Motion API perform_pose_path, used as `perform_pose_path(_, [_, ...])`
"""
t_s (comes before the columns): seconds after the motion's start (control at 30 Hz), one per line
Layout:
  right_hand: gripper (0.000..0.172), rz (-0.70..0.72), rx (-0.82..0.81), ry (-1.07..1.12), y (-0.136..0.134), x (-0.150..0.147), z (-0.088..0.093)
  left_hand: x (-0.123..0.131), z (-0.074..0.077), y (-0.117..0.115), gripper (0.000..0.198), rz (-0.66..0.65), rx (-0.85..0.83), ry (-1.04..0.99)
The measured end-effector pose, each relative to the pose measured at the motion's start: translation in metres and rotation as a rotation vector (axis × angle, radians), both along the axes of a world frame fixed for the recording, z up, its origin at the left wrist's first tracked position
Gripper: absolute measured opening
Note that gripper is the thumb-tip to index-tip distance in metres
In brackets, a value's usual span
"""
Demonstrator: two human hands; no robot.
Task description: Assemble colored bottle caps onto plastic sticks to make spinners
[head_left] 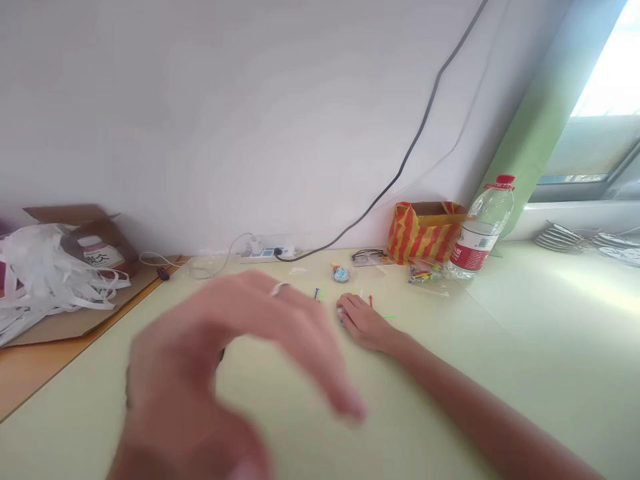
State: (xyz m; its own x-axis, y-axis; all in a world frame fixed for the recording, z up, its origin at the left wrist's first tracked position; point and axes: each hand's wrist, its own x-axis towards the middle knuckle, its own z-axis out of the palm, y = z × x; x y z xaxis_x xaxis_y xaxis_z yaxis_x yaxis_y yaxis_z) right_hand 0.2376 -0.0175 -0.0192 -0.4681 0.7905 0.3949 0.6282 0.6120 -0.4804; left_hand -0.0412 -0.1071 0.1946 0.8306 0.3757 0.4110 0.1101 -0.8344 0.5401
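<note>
My left hand hovers close to the camera, blurred, its fingers stretched out and apart, with a ring on one finger and nothing in it. My right hand rests farther out on the pale green table, fingers curled down on something small I cannot make out. Small coloured sticks lie scattered just beyond the right hand, with a small round grey object behind them.
A red-capped water bottle and a red-and-yellow striped bag stand at the back right, a clear packet of coloured sticks before them. Glasses and a power strip sit by the wall. Shredded white paper lies left.
</note>
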Motion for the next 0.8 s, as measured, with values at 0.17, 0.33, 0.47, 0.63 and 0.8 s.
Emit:
perform_pose_path(0.17, [0.028, -0.007, -0.085, 0.064, -0.029, 0.03, 0.003, 0.076, -0.01, 0.052, 0.038, 0.04, -0.107, 0.425])
perform_pose_path(0.33, [0.033, -0.138, -0.059, 0.264, -0.033, 0.059, -0.01, 0.099, -0.121, 0.068, 0.046, 0.34, 0.005, 0.427])
perform_pose_path(0.47, [0.03, -0.132, -0.012, 0.208, -0.022, 0.083, -0.017, 0.112, -0.172, 0.054, 0.056, 0.322, 0.063, 0.317])
perform_pose_path(0.63, [0.028, -0.07, -0.067, 0.061, -0.019, 0.094, -0.012, 0.116, -0.187, 0.046, 0.037, 0.349, 0.159, 0.219])
perform_pose_path(0.8, [0.02, -0.136, -0.071, 0.003, -0.023, 0.096, -0.006, 0.114, -0.193, 0.053, 0.011, 0.431, 0.151, 0.126])
